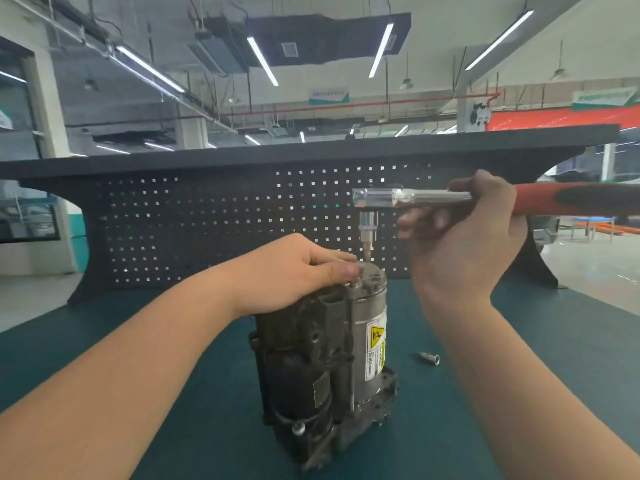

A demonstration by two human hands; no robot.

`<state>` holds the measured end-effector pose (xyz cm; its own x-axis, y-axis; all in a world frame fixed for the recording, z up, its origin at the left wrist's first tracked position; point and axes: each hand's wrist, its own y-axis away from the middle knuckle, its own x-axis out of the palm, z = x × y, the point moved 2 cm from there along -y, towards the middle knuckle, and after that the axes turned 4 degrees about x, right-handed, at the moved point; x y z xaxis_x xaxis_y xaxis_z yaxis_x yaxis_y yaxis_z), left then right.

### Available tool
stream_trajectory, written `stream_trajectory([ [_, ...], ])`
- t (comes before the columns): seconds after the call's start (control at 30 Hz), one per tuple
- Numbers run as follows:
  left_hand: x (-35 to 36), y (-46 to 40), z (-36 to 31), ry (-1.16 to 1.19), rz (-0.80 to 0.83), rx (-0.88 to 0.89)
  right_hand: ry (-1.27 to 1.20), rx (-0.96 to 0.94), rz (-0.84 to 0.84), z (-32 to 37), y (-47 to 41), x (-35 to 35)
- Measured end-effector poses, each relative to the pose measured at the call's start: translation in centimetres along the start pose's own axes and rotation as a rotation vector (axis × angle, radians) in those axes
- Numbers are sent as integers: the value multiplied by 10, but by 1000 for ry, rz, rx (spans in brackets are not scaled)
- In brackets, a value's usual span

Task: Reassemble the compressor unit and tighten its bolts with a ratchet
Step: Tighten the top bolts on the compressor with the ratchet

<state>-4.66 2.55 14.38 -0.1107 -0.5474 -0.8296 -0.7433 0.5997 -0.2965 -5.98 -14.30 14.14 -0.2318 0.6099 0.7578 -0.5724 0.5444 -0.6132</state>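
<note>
The compressor unit (pixel 322 368) stands upright on the green bench top, dark cast body on the left, silver cylinder with a yellow warning label on the right. My left hand (pixel 294 271) rests on its top, fingers curled over the upper edge and thumb beside a bolt head (pixel 353 284). My right hand (pixel 464 237) grips a ratchet (pixel 408 197) with a red and black handle, held level above the unit. Its socket bit (pixel 367 233) points down, its tip just above the top of the cylinder.
A loose silver socket (pixel 428 358) lies on the bench top (pixel 519 341) to the right of the unit. A black perforated back panel (pixel 207 220) rises behind the bench, under a black shelf. Workshop floor shows on both sides.
</note>
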Motion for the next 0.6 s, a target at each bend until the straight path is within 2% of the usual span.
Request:
stream_trajectory([
  [0.1,1,1,-1,9,37,-85,60,19,11,-6,4,0],
  [0.23,3,3,3,87,-103,-155,47,66,-37,-12,5,-2],
  [0.6,3,-4,4,39,-165,-192,-1,187,-107,-18,11,-1],
])
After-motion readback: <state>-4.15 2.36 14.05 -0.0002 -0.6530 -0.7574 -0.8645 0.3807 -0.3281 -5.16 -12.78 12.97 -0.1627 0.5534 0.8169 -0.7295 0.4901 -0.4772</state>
